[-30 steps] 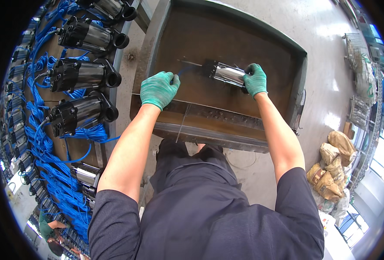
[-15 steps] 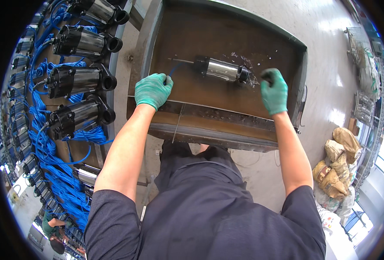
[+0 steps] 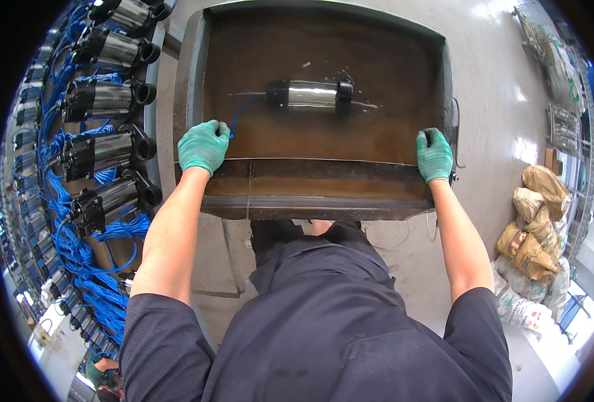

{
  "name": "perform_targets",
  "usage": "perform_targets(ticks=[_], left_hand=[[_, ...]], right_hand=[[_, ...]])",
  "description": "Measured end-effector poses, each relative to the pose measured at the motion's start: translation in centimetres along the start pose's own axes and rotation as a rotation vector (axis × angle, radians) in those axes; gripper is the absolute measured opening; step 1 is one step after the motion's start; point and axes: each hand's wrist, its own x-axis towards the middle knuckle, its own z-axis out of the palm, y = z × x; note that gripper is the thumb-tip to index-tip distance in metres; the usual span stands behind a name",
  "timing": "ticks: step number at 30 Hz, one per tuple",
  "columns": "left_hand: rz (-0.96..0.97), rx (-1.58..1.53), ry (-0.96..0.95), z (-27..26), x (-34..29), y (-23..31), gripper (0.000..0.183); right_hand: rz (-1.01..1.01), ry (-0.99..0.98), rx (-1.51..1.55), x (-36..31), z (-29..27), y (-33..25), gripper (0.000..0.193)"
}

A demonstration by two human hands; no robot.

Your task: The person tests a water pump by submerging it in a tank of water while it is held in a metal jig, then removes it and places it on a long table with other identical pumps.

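A pump with a silver cylinder and black ends (image 3: 312, 94) lies on its side in the water of a brown metal tank (image 3: 196, 80). A blue cable (image 3: 235, 122) runs from its left side toward my left hand (image 3: 204, 146). That green-gloved hand is closed round the cable's end near the tank's left wall. My right hand (image 3: 435, 155), gloved in green too, hangs by the right wall with its fingers curled. Whatever those fingers hold, if anything, is hidden.
Left of the tank, a row of similar pumps (image 3: 103, 149) lies on a rack with coiled blue cables (image 3: 86, 261). Brown sacks (image 3: 531, 251) are piled on the floor at the right, near wire baskets (image 3: 563, 127). Another person (image 3: 101, 367) is at the far lower left.
My right hand has moved away from the pump toward the right wall. Fewer bubbles show around the pump, which looks more level. The whole view has shifted slightly.
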Motion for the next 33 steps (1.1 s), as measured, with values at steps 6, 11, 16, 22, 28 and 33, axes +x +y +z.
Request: perform_targets(ticks=[6, 11, 16, 22, 28, 33], left_hand=[[-0.024, 0.009, 0.007, -0.2, -0.1, 0.3, 0.037], [-0.030, 0.023, -0.006, -0.2, -0.2, 0.5, 0.038], [-0.042, 0.003, 0.009, -0.2, -0.2, 0.5, 0.037], [-0.032, 0.013, 0.024, -0.1, -0.2, 0.7, 0.036], [-0.031, 0.023, 0.012, 0.2, -0.1, 0.4, 0.036], [-0.028, 0.012, 0.017, 0.1, -0.1, 0.5, 0.037]], right_hand=[[0.055, -0.064, -0.113, 0.0, -0.7, -1.0, 0.029], [0.056, -0.079, -0.134, 0.0, -0.7, -0.7, 0.030], [0.058, -0.100, -0.130, 0.0, -0.7, -0.8, 0.031], [0.048, -0.133, -0.169, 0.2, -0.9, -0.8, 0.032], [0.050, -0.153, -0.184, 0.3, -1.1, -1.1, 0.032], [0.060, -0.156, -0.180, 0.3, -1.2, -1.0, 0.033]])
